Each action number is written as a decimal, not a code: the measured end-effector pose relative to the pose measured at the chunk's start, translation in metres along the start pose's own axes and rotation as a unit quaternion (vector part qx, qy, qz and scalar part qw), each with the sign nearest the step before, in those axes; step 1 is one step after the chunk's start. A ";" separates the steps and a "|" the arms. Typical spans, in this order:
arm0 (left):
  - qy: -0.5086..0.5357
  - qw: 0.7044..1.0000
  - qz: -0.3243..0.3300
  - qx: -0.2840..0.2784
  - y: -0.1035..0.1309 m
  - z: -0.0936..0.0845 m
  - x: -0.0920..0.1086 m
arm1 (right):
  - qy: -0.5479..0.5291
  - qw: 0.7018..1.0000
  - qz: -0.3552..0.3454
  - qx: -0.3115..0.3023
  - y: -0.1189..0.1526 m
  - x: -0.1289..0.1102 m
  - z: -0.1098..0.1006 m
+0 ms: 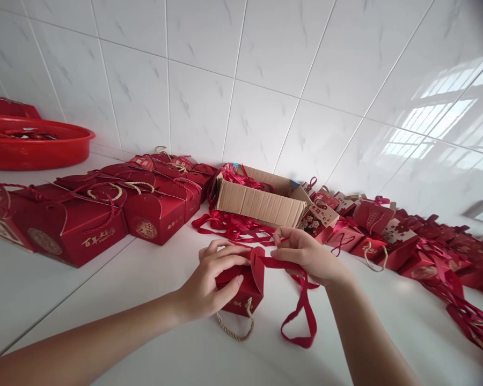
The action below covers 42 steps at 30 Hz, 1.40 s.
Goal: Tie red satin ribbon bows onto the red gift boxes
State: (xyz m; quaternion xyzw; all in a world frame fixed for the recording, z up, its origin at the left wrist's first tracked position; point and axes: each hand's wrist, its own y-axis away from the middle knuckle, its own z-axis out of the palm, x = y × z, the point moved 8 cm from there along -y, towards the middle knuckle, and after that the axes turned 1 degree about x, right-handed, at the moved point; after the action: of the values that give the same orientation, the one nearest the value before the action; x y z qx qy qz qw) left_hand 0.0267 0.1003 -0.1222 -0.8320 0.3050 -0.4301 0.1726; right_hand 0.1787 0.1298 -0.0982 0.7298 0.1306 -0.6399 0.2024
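A small red gift box (pixel 241 289) with gold lettering and a beige rope handle (pixel 236 336) stands on the white tabletop (pixel 177 354). My left hand (pixel 215 276) is closed round its left side and top, thumb on the front. A red ribbon (pixel 301 305) runs from the slot in the box's top flap to the right. My right hand (pixel 300 252) pinches this ribbon just right of the box, and its loose end hangs in a loop onto the table.
Behind stands a cardboard carton (pixel 261 202) of red ribbon, with more ribbon (pixel 233 228) spilling in front. Red boxes (pixel 92 230) fill the left, beside a red basin (pixel 36 153). Several more boxes (pixel 398 241) line the right. A tiled wall (pixel 201 102) rises behind.
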 end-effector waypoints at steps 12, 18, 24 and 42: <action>-0.019 0.999 0.031 -0.013 0.004 0.002 0.006 | -0.022 0.999 0.025 -0.002 -0.005 0.006 0.010; -0.017 0.999 0.038 -0.008 0.005 0.001 0.006 | -0.057 0.998 0.020 -0.021 -0.005 0.005 0.012; -0.013 0.999 0.047 -0.004 0.005 0.001 0.007 | -0.023 0.999 0.021 -0.012 -0.008 0.009 0.012; -0.039 0.997 0.065 -0.031 0.006 0.004 0.007 | 0.058 0.998 0.027 -0.025 -0.011 0.015 0.015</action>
State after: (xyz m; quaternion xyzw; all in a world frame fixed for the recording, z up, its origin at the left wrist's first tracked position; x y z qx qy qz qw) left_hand 0.0313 0.0912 -0.1238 -0.8317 0.3642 -0.3753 0.1864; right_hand 0.1625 0.1317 -0.1163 0.7634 0.1380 -0.5875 0.2303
